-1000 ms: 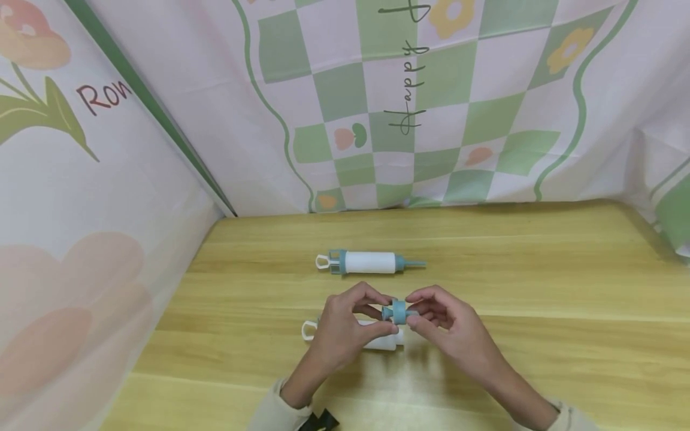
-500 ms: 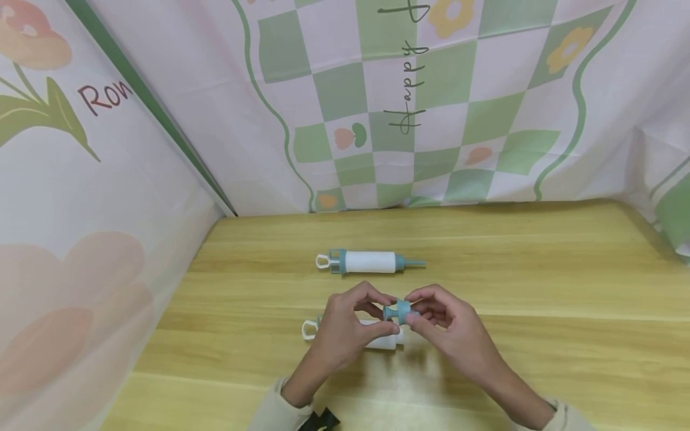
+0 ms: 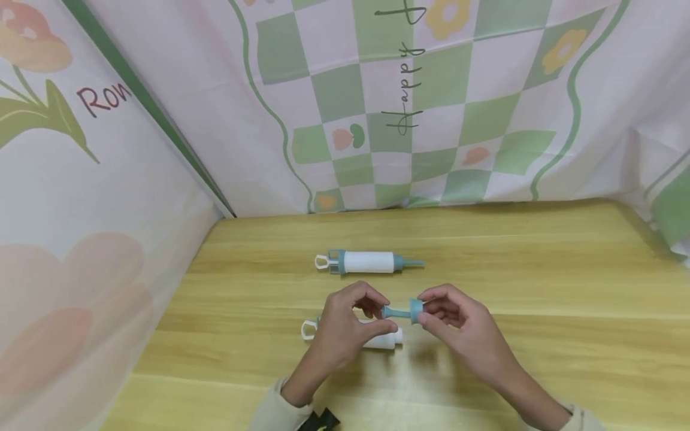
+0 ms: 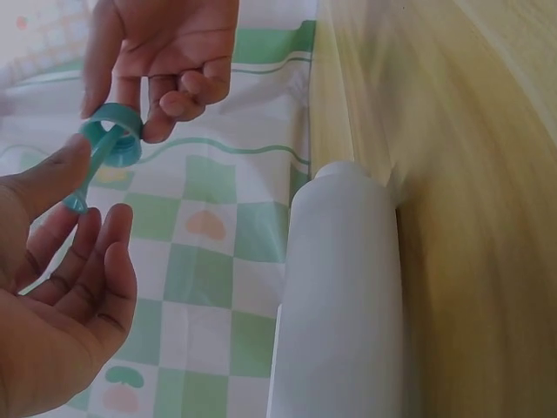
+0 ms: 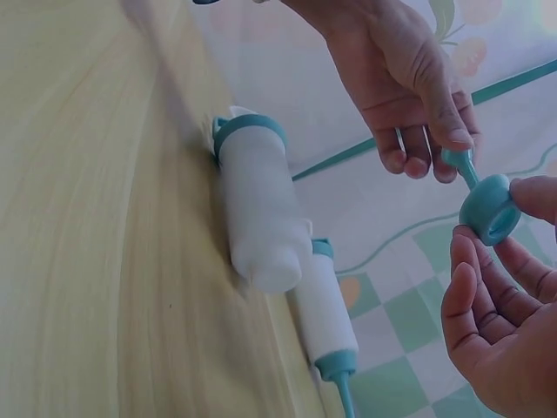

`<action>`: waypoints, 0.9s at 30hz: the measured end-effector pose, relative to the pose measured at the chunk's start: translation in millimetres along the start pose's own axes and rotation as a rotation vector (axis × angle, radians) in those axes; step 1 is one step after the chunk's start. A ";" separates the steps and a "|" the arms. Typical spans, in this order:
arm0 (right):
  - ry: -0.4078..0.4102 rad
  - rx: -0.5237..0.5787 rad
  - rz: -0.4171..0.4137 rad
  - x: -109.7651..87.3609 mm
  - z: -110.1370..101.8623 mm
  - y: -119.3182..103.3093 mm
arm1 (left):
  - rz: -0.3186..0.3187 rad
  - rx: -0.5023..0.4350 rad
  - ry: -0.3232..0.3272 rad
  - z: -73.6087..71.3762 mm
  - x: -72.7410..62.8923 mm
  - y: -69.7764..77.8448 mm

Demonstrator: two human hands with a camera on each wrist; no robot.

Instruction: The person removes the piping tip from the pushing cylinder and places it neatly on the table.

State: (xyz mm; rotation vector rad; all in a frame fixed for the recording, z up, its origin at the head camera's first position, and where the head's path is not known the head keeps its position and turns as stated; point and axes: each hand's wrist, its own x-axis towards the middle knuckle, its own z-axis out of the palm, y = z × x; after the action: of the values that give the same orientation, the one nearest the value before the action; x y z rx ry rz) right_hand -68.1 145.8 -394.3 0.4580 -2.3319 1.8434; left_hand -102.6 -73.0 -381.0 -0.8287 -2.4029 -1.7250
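Note:
My left hand (image 3: 345, 329) pinches the small flared end of a teal nozzle (image 3: 399, 313) between thumb and fingers. A teal screw ring (image 3: 415, 310) sits around the nozzle's other end, pinched by my right hand (image 3: 470, 332). The inside of the ring (image 4: 122, 139) faces the left wrist camera, with the nozzle's thin tube running into it. Beneath my left hand lies a white syringe-like tube (image 3: 384, 341) with a white pull handle (image 3: 309, 330); its narrow neck end carries no nozzle. Part of that tube is hidden by the hand.
Farther back on the wooden table (image 3: 539, 263) lies a similar white tube (image 3: 369, 262) with a teal nozzle fitted and a white handle. Patterned cloth (image 3: 442, 120) hangs along the table's rear edge and left side. A black object (image 3: 326, 420) shows by my left sleeve.
The ring has slid rightward along the nozzle, away from the flared end, as my right hand moved right. My left hand has stayed nearly in place.

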 end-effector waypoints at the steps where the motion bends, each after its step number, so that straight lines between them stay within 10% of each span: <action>1: 0.003 -0.002 0.004 -0.9 -1.1 0.5 | -0.001 -0.001 -0.002 0.3 0.1 -0.1; 27: 0.019 -0.316 0.010 -20.2 -45.5 16.3 | -0.127 0.178 -0.180 12.0 4.7 -3.9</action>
State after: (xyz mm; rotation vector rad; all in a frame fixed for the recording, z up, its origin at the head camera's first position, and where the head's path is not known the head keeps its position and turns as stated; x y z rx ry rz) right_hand -57.8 196.3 -404.2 0.3852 -2.5516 1.4350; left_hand -105.4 -61.3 -387.0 -0.8581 -2.7337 -1.5047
